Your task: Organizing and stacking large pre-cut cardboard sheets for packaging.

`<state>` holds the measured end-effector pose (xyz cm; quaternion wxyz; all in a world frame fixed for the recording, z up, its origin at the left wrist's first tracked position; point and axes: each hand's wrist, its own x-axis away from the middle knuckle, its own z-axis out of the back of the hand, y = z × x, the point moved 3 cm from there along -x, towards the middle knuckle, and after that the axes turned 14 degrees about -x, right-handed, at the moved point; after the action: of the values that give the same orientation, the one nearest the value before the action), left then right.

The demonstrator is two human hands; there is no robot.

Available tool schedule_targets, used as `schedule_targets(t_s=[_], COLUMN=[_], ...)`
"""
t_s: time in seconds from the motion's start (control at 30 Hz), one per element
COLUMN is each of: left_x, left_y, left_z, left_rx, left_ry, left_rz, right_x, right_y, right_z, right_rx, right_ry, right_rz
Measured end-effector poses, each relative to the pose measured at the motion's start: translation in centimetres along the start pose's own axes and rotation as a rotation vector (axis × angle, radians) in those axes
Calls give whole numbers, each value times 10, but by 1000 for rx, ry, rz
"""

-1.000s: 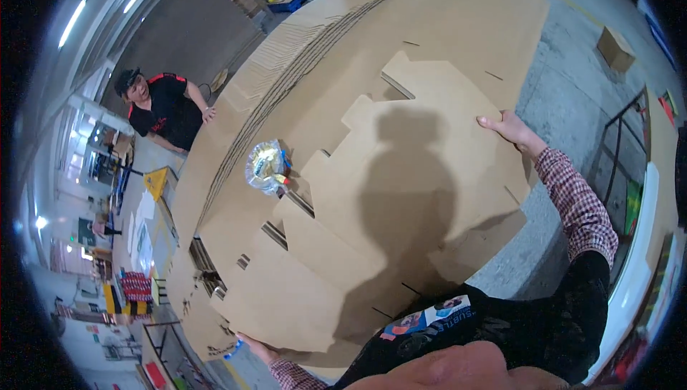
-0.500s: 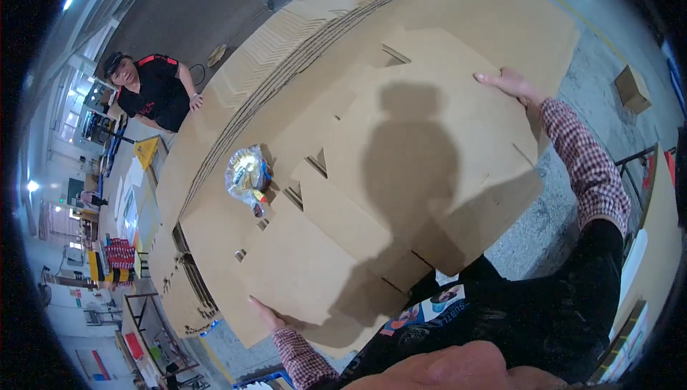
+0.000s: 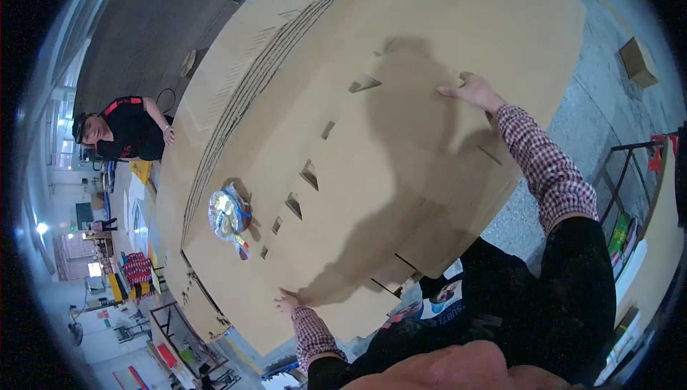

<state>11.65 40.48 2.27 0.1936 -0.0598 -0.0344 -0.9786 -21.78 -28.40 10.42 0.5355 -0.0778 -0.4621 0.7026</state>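
A large flat die-cut cardboard sheet (image 3: 401, 175) with notches lies on top of a big stack of cardboard sheets (image 3: 236, 82). My left hand (image 3: 288, 301) rests palm down on the sheet's near left edge. My right hand (image 3: 474, 91) lies flat on the sheet farther away at the right, fingers spread. Both sleeves are red checked. My shadow falls across the sheet's middle.
A clear plastic bag with colourful contents (image 3: 229, 212) sits on the cardboard at the left. Another person in black (image 3: 122, 129) stands at the far left side of the stack. A small cardboard box (image 3: 637, 61) stands on the grey floor at right. Shelves and clutter line the left.
The top sheet has slid forward and lain flat over the stack. My right hand has moved inward onto its surface, my left hand has come up onto its near edge.
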Motion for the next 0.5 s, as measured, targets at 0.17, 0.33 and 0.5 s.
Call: schedule_targets(t_s=[0.17, 0.33, 0.5], left_x=[57, 140, 138], left_y=[-56, -114, -150], left_z=[-3, -3, -5], left_rx=[-336, -417, -195], left_ry=[524, 101, 24], left_rz=[-303, 82, 164], right_x=[4, -3, 7], right_y=[5, 19, 5], right_z=[8, 9, 7], right_rx=[45, 37, -36], right_ry=[-10, -16, -2], right_rz=[-61, -7, 61])
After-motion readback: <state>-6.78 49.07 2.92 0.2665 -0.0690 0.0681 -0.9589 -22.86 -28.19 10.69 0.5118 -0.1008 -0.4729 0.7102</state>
